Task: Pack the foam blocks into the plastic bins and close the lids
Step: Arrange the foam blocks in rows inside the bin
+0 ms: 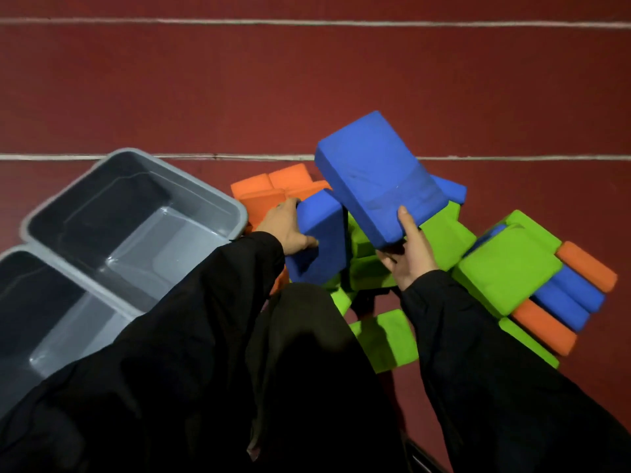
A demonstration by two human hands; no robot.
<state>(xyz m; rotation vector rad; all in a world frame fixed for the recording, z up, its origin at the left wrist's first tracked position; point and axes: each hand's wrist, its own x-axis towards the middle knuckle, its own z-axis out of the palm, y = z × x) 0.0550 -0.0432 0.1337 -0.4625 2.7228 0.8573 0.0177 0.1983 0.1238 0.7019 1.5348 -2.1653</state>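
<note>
Two grey plastic bins sit on the red floor [307, 80] at the left, touching side by side, both open with no lids on them. The near bin [20, 268] is cut off by the lower left edge; the far bin [218, 199] lies just behind it, its right corner next to a cluster of orange blocks [273, 186]. Nothing shows inside either bin.

Left hand [286, 228], in a black sleeve [191, 319], grips a blue block [321, 233] standing on end just right of the far bin; thumb curled on the near face, fingers wrapped over the top edge. Right hand [409, 257] is clamped on the near end of a bigger blue block [379, 172], thumb up on the top face, fingers underneath. That block is lifted and tilted above the pile.

Under and between the hands lies a heap of green blocks [444, 230]. One flat green block [389, 339] rests on the floor nearer the person. To the right a large green block [505, 274] lies on top of a mixed stack of blue, orange and green pieces [566, 302], near the right edge of the pile. White lines [512, 158] cross the floor behind everything.
</note>
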